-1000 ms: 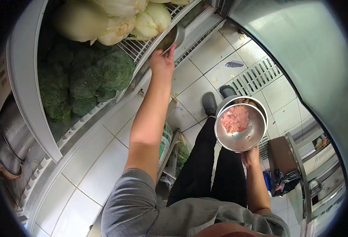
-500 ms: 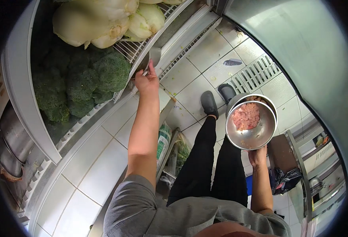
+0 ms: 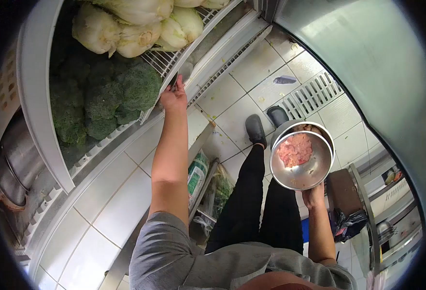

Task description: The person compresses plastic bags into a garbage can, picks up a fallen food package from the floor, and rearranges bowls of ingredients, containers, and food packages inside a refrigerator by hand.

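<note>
My right hand is closed on the near rim of a metal bowl, its fingers mostly hidden under it. Raw minced meat lies in that bowl. Just behind and partly beneath it is a second metal bowl with brownish pieces in it. My left hand reaches under the edge of a white wire shelf. Its fingers pinch the edge of a shiny metal container, which is mostly hidden by the shelf. Broccoli and pale, leafy vegetables sit on the shelves beside this hand.
The open fridge door stands on the right. Dark shoes are on the tiled floor, near a drain grate. A green-and-white bag leans below my left arm. Metal pots stand at the far left.
My left hand has moved slightly down and left, staying at the metal container. The bowls in my right hand have shifted a little left and down in view.
</note>
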Motion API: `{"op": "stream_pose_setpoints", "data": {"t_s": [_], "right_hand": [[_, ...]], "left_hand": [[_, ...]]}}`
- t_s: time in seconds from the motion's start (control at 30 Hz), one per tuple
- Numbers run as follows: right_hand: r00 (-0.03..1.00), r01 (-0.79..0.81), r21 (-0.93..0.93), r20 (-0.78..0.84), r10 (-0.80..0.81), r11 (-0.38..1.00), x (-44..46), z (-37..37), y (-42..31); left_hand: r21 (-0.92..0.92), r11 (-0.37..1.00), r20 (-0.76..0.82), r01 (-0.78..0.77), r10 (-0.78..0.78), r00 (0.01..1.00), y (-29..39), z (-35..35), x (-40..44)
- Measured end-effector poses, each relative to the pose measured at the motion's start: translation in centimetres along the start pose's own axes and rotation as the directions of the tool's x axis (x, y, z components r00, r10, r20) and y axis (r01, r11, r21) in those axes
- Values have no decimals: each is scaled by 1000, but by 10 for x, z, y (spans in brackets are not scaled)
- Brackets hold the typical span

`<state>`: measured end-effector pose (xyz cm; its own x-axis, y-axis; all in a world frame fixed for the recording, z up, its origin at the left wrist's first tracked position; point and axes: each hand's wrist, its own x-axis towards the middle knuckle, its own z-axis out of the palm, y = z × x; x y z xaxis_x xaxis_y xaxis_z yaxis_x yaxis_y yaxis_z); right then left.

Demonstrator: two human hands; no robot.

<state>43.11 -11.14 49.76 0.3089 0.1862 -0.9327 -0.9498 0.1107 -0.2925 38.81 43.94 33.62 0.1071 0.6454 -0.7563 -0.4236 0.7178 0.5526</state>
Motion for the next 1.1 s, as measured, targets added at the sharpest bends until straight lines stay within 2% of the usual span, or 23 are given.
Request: {"op": "stream_pose_setpoints", "data": {"t_s": [0.1,0.17,0.23,0.3,0.33,0.4,0.43,0.47,0.5,0.53,0.6,0.67,0.73,0.8,0.83,0.9,0.97,1.03,1.1], "right_hand": [[998,55,45,2,-56,997,-3,-9,-1],[1000,30,42,-8,-30,999,-13,-7,-9],[999,47,29,12,-48,998,-16,-2,-15],[998,64,1,14,-64,998,-24,1,-19],[997,73,-3,29,-73,997,-24,-4,-18],[997,46,-25,59,-45,999,-22,-16,-16],[993,68,-30,100,-65,997,-27,-7,-20],[993,101,15,53,-102,995,-32,7,-27],[992,123,56,-3,-123,991,-40,15,-33],[991,126,46,36,-128,991,-47,18,-39],[984,104,-125,160,-84,987,-63,19,-55],[975,121,-125,200,-95,985,-77,28,-68],[963,130,-151,255,-88,980,-95,43,-81],[961,115,-152,268,-71,982,-114,62,-96],[959,81,-149,279,-37,985,-123,67,-102],[938,141,-230,342,-55,963,-142,85,-118],[946,128,-228,319,-51,965,-159,92,-129],[945,131,-246,324,-46,960,-174,99,-141],[931,108,-253,366,-8,962,-188,102,-153]], "left_hand": [[-50,998,16,-30,31,999,5,-13,5],[8,999,148,-47,45,988,7,-20,3],[-40,989,202,-145,150,968,-8,-9,-21],[-197,980,262,-13,65,963,-15,-10,-30],[-208,978,269,-20,77,960,-22,-6,-38],[-108,965,173,-240,256,951,-35,4,-56],[-159,959,157,-236,261,953,-38,2,-53],[-166,965,75,-202,217,973,-41,3,-51],[-35,979,-47,-198,197,979,-38,19,-71],[102,981,-121,-166,177,977,-36,24,-93],[362,931,-206,-47,129,970,-33,28,-135],[650,753,-59,-101,183,981,-33,13,-170],[766,600,188,-233,138,972,-27,-8,-205],[760,255,539,-598,268,799,-11,-12,-264],[737,274,550,-617,287,784,-3,-9,-288],[634,267,567,-726,477,671,15,-1,-346],[588,428,489,-687,488,723,56,29,-395],[480,264,544,-836,658,520,99,68,-412],[434,316,521,-844,677,521,150,108,-417]]}}
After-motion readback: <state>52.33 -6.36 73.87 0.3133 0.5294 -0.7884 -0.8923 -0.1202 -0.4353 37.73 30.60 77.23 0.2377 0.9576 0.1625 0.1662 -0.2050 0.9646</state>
